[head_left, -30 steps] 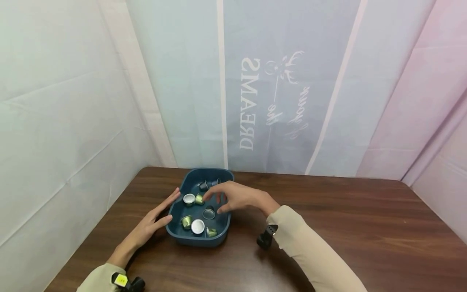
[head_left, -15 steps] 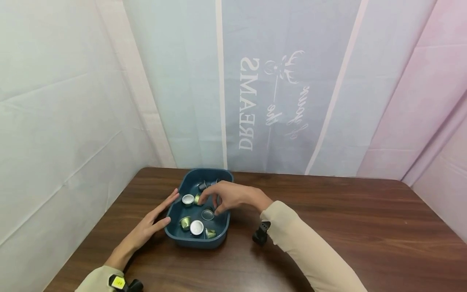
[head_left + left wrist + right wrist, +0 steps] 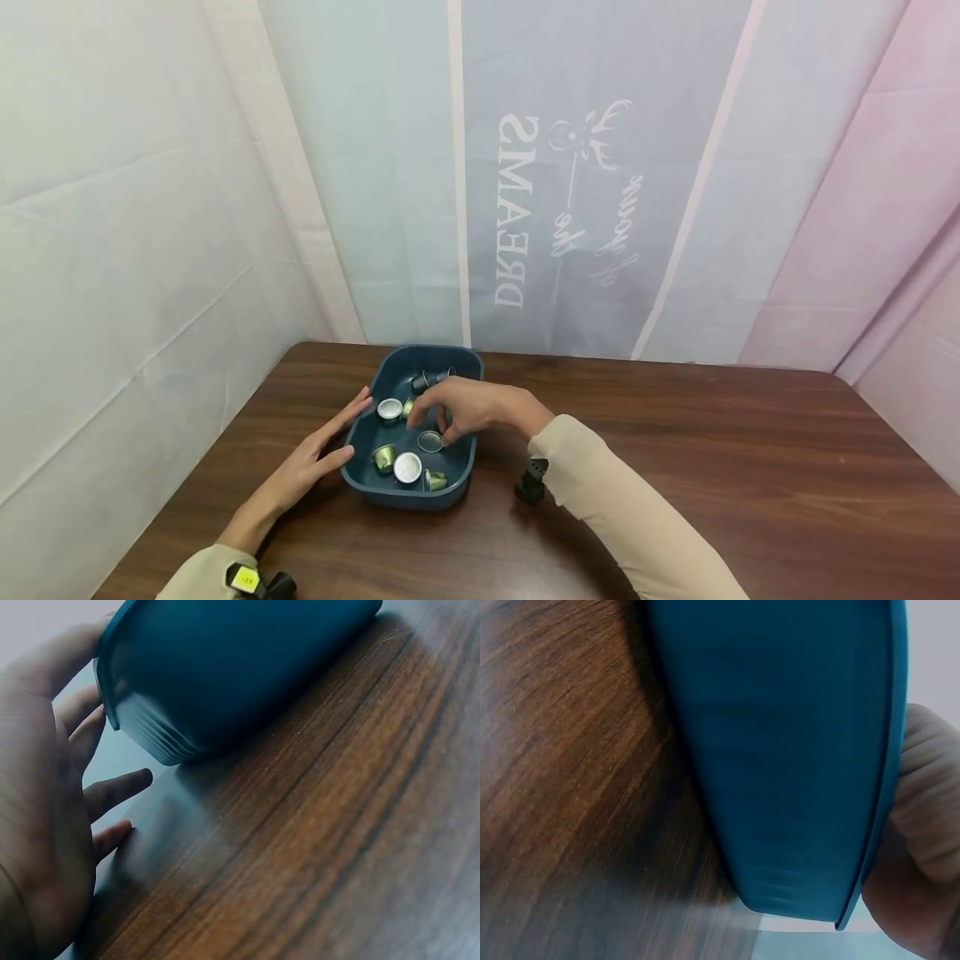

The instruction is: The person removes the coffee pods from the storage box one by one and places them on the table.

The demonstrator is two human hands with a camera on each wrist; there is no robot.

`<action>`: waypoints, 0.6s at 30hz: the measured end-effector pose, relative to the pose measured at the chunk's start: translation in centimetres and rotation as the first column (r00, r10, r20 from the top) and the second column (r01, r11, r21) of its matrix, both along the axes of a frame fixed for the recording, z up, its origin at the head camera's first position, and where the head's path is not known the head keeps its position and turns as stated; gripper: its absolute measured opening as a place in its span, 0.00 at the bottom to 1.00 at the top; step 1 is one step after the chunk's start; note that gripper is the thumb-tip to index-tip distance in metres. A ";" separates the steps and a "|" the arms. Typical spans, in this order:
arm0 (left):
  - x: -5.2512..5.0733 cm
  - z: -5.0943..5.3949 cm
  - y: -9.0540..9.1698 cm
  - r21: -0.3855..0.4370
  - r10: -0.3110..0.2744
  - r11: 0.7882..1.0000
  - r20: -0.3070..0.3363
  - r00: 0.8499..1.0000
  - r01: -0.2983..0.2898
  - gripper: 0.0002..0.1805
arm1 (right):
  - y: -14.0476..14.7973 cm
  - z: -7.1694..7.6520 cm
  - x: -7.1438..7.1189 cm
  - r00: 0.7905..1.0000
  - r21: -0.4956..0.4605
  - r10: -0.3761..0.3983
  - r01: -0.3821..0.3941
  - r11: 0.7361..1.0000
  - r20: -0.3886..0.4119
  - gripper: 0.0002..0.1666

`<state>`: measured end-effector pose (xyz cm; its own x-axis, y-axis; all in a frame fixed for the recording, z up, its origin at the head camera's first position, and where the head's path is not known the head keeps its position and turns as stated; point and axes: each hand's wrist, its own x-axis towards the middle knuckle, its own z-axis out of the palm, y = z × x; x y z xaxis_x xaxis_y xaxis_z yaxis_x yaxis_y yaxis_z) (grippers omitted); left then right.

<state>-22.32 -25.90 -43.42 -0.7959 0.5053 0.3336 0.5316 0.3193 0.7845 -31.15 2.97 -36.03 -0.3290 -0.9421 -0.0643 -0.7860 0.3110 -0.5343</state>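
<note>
One view from above, two from low at the sides

The head camera looks forward and down from above the table (image 3: pixel 675 467), well back, taking in the blue bin (image 3: pixel 405 499), both hands and the cloth backdrop (image 3: pixel 390 183); it sees into the bin. The left wrist camera (image 3: pixel 281 586) sits low and close, facing the bin's outer wall past the left hand (image 3: pixel 309 458), with the table slanting. The right wrist camera (image 3: pixel 529 489), nearer still, faces the outer wall, rolled so the rim runs almost upright before the right hand (image 3: pixel 472 406). Each wrist view shares bin, table and its own hand with the head view.
</note>
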 end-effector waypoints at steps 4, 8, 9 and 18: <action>0.0 0.0 0.1 -0.001 0.000 1.000 -0.009 1.000 0.000 0.32 | -0.2 0.0 0.0 1.000 0.021 -0.004 0.004 1.000 0.016 0.30; 0.0 0.1 0.2 -0.003 -0.002 1.000 -0.014 1.000 0.002 0.32 | -0.4 0.0 0.1 1.000 0.045 -0.012 0.013 0.999 -0.013 0.28; 0.1 0.1 0.2 -0.003 -0.002 1.000 -0.016 1.000 0.002 0.32 | -0.5 0.0 0.1 1.000 0.051 -0.013 0.015 0.999 -0.024 0.28; 0.2 0.0 0.1 0.007 0.001 1.000 -0.008 1.000 -0.001 0.32 | -1.0 -0.3 0.2 0.997 0.100 -0.034 0.041 0.994 -0.074 0.26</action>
<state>-22.16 -25.77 -43.41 -0.7938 0.5020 0.3433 0.5373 0.3145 0.7825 -30.99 1.96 -36.34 -0.3715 -0.9187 -0.1337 -0.8081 0.3909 -0.4407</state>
